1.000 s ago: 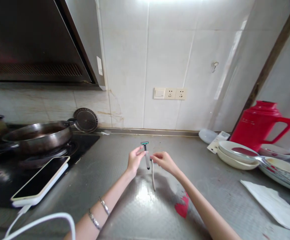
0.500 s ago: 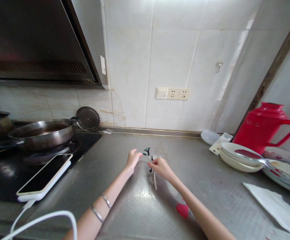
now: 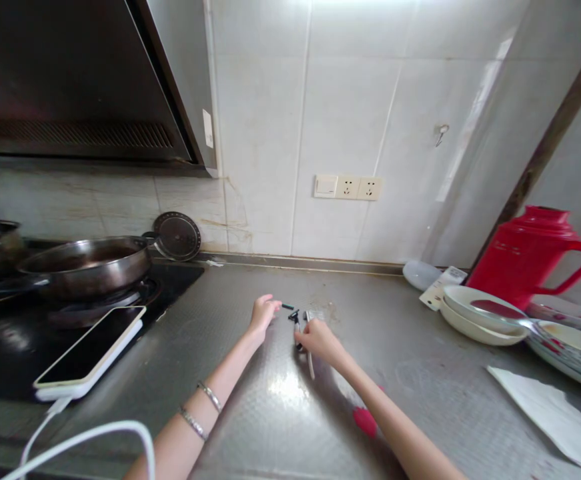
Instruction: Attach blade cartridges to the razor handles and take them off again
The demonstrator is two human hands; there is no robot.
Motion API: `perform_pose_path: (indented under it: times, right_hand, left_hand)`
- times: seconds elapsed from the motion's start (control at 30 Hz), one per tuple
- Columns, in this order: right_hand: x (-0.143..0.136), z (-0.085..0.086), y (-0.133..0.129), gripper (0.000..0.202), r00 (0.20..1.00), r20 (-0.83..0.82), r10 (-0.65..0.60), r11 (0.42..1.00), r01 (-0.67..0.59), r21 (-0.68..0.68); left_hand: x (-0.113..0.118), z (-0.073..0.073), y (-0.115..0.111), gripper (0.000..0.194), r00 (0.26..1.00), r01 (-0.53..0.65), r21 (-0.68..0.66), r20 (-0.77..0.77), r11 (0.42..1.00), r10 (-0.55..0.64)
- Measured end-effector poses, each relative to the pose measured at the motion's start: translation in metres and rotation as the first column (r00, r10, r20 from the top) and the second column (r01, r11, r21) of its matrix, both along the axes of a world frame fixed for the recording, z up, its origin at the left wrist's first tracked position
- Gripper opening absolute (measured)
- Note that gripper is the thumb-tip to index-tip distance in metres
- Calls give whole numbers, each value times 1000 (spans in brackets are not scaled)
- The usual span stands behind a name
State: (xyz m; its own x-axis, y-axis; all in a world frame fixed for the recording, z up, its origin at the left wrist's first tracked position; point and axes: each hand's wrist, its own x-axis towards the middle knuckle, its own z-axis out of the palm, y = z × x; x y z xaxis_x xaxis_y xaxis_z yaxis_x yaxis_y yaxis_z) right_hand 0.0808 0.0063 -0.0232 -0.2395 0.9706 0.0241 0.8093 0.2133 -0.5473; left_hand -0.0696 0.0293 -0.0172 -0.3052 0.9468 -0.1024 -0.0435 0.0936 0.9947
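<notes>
My right hand (image 3: 316,339) is closed around the handle of a black and clear safety razor (image 3: 297,327), whose narrow black head points away from me. To the left, my left hand (image 3: 264,313) pinches a small dark green strip (image 3: 287,307) by one end, a little apart from the razor head. Partly covered by my right hand, a pale slim-handled item (image 3: 311,365) lies on the steel counter; its kind is not clear. A red object (image 3: 365,421) rests beside my right forearm, partly hidden by it.
A phone (image 3: 90,350) with a white cable lies at the stove's edge, near a steel pan (image 3: 87,270). On the right stand a red thermos (image 3: 525,257), stacked bowls (image 3: 480,327) and a sheet of white paper (image 3: 553,413). Wall sockets (image 3: 357,188) are behind.
The razor has tipped lower, and the green edge on its head no longer shows. My left hand has shifted slightly left, and more of the dark green strip shows at its fingertips.
</notes>
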Motion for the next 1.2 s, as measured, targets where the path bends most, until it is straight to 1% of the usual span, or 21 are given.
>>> perform_pose_path:
  times: [0.1, 0.2, 0.4, 0.57, 0.63, 0.7, 0.73, 0.8, 0.87, 0.93, 1.03, 1.1, 1.17, 1.2]
  right_hand:
    - [-2, -2, 0, 23, 997, 82, 13, 1000, -14, 16]
    - [-5, -4, 0, 22, 988, 157, -4, 999, -3, 45]
    - [-8, -8, -1, 27, 973, 230, -22, 994, -2, 106]
    - [-5, -3, 0, 29, 977, 212, -21, 990, -10, 143]
    - [0, 2, 4, 32, 982, 183, -40, 986, 9, 165]
    - [10, 8, 9, 37, 987, 146, -72, 981, 43, 189]
    - [17, 10, 13, 39, 988, 124, -88, 978, 62, 200]
    - [33, 14, 22, 41, 991, 68, -112, 969, 94, 227]
    - [50, 14, 31, 39, 992, 2, -123, 958, 119, 261]
    - [66, 10, 40, 32, 992, -62, -111, 951, 124, 284]
    - [80, -1, 51, 24, 991, -132, -25, 958, 61, 279]
    - [84, -9, 57, 25, 986, -158, 48, 961, -2, 278]
    - [84, -14, 61, 26, 980, -174, 94, 957, -40, 287]
    - [83, -16, 63, 26, 977, -185, 105, 955, -47, 294]
  left_hand:
    - [0, -1, 1, 51, 1000, 12, 1, -16, 1000, -12]
    - [0, -2, 1, 50, 1000, 21, 1, -21, 1000, -21]
    - [0, -3, 1, 50, 998, 37, 13, -53, 999, -36]
    - [0, -6, 2, 42, 992, 53, 32, -114, 998, -49]
    - [-3, -10, 6, 35, 983, 77, 63, -173, 995, -65]
    - [-8, -15, 13, 27, 959, 111, 109, -272, 988, -78]
    - [-11, -18, 17, 24, 937, 129, 139, -340, 982, -75]
    - [-18, -24, 26, 18, 870, 160, 185, -490, 970, -50]
    - [-25, -28, 36, 18, 776, 207, 187, -630, 960, -45]
    - [-29, -32, 44, 20, 673, 250, 167, -738, 954, -47]
    - [-32, -37, 51, 21, 560, 298, 158, -828, 941, -38]
    - [-32, -39, 54, 22, 451, 347, 150, -892, 926, -25]
    - [-31, -40, 57, 23, 338, 390, 128, -941, 912, -12]
    - [-30, -41, 58, 24, 304, 401, 119, -953, 909, -9]
